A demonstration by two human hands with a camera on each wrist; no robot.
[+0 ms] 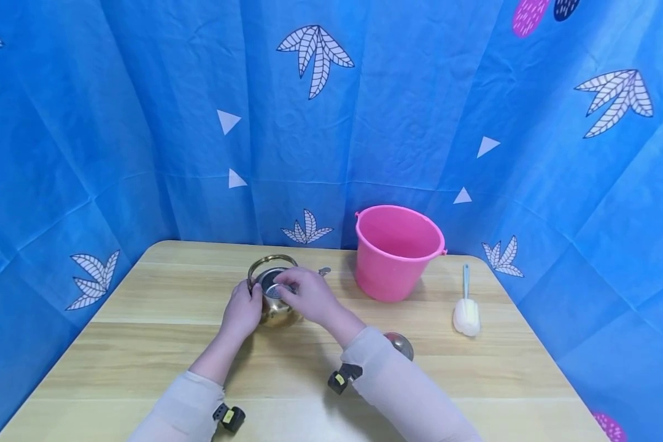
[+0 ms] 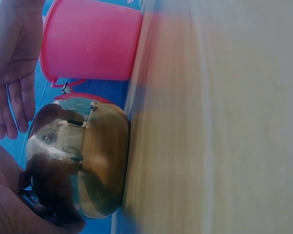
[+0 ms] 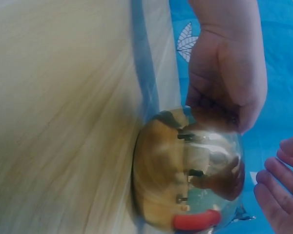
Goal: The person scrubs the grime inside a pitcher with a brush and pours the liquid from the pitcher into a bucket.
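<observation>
A shiny gold kettle [image 1: 278, 316] stands on the table, its lid off and its hoop handle [image 1: 271, 258] upright. My left hand [image 1: 243, 310] grips the kettle's left side at the handle's base; its fingertips are partly hidden behind the metal. Over the round opening hovers my right hand [image 1: 309, 296], fingers loosely extended. In the right wrist view, the right hand's fingers [image 3: 278, 187] appear apart from the kettle's body [image 3: 190, 170], with nothing seen between them. Inside the opening a silvery round part shows, partly covered by the right fingertips. The spout tip [image 1: 324, 271] points back right.
A pink bucket [image 1: 387, 273] stands at the back, right of the kettle. Beside my right forearm lies a small round metal lid [image 1: 400, 345], partly covered by the sleeve. Further right is a white sponge brush [image 1: 466, 317] with a pale blue handle. Blue curtains [image 1: 309, 141] enclose the table.
</observation>
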